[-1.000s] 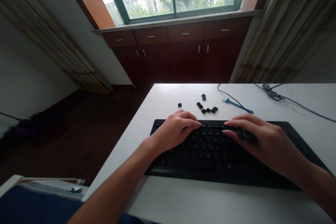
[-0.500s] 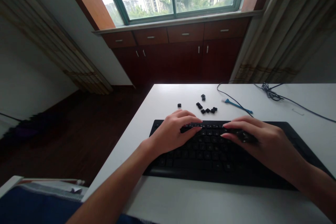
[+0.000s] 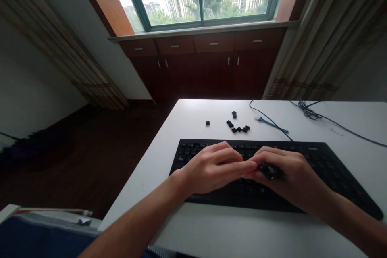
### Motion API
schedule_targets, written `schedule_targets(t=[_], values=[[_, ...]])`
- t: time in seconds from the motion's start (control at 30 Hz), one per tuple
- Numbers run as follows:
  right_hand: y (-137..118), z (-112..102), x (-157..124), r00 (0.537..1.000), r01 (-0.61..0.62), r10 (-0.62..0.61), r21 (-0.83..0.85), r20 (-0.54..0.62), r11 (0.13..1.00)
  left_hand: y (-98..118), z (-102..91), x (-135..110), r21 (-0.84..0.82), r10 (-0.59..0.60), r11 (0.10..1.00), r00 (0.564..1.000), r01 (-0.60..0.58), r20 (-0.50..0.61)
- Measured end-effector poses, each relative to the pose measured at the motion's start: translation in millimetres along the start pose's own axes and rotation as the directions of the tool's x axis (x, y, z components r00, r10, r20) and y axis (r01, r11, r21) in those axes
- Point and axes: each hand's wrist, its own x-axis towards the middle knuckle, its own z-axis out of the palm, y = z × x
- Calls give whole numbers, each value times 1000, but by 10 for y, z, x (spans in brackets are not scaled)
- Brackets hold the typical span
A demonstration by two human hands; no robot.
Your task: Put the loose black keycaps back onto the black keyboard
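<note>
Your hands have come together since the earlier frame: the left hand (image 3: pixel 211 168) has shifted right and nearer, the right hand (image 3: pixel 287 171) left and nearer, and the gap between their fingertips has closed. They now meet over the middle of the black keyboard (image 3: pixel 332 173), which lies across the near part of the white table (image 3: pixel 163 149), its left end and right part showing past your hands. Your right hand is curled round a small dark object (image 3: pixel 272 170), too blurred to name, its thumb and index finger drawn together at the left. Your left fingers reach to those right fingertips and touch them; you hide whatever may be pinched there, so I cannot tell whether the left hand grasps anything.

Beyond the keyboard's far edge lie loose black keycaps: a single keycap (image 3: pixel 207 123) at the left, a far pair (image 3: pixel 234 115), a middle pair (image 3: pixel 230 123) and a nearer cluster (image 3: pixel 241 129). To their right you have a slim blue tool (image 3: pixel 273 125), crossed by a dark cable (image 3: pixel 262 111). Farther right sit a bundled cable (image 3: pixel 310 111) and, nearer, a thin bent wire (image 3: pixel 337 133).
</note>
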Motion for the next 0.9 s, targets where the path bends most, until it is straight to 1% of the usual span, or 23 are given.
schedule_targets(t=[0.1, 0.17, 0.2, 0.23, 0.27, 0.3, 0.33, 0.37, 0.4, 0.43, 0.47, 0.5, 0.53, 0.57, 0.63, 0.7, 0.77, 0.83, 0.87, 0.9], values=[[-110, -11, 97, 994, -105, 101, 129, 36, 986, 7, -90, 21, 41, 25, 999, 997, -22, -70], [-155, -71, 205, 987, -160, 154, 259, 42, 953, -14, -193, 26, 44, -4, 999, 992, 10, -128], [-172, -106, 276, 985, -161, 173, 360, -3, 919, -37, -253, 16, 37, -41, 998, 987, 47, -153], [-188, -137, 359, 977, -135, 196, 480, -79, 867, -71, -315, -10, 25, -97, 994, 980, 103, -174], [-205, -156, 451, 958, -87, 235, 611, -167, 787, -116, -375, -53, 3, -173, 984, 967, 177, -188], [-223, -161, 549, 932, -32, 282, 722, -229, 692, -172, -431, -114, -35, -273, 962, 940, 271, -203], [-243, -146, 648, 914, 5, 321, 798, -248, 603, -236, -479, -191, -84, -394, 919, 888, 385, -236], [-264, -113, 745, 912, 0, 343, 837, -224, 547, -304, -518, -279, -160, -530, 848, 803, 505, -272], [-286, -61, 834, 917, -23, 350, 852, -190, 524, -373, -547, -374, -255, -646, 764, 699, 593, -308], [-306, 7, 911, 926, -46, 342, 852, -159, 521, -439, -566, -468, -338, -733, 680, 601, 650, -319], [-320, 86, 974, 934, -48, 325, 846, -150, 530, -496, -574, -555, -416, -797, 604, 523, 680, -302], [-325, 173, 1021, 938, -25, 303, 837, -170, 547, -543, -573, -631, -479, -839, 543, 465, 689, -282], [-318, 264, 1053, 938, 7, 283, 826, -201, 564, -577, -563, -693, -521, -863, 503, 429, 690, -265], [-298, 354, 1071, 936, 33, 266, 812, -229, 583, -599, -546, -740, -548, -877, 478, 411, 687, -249], [-225, 509, 1075, 935, 17, 267, 785, -231, 619, -608, -501, -790, -565, -886, 458, 404, 687, -227], [-147, 594, 1064, 936, -51, 300, 775, -183, 630, -589, -460, -801, -554, -887, 452, 420, 700, -193], [-109, 587, 1069, 932, -68, 319, 785, -170, 615, -561, -440, -797, -516, -870, 473, 470, 714, -149], [-121, 516, 1094, 928, -42, 318, 794, -194, 607, -539, -449, -795, -465, -833, 525, 541, 713, -111], [-138, 474, 1109, 927, -35, 312, 782, -208, 623, -531, -461, -796, -437, -812, 556, 575, 707, -101], [-154, 438, 1121, 928, -39, 301, 744, -221, 667, -525, -478, -798, -411, -793, 583, 602, 701, -98]])
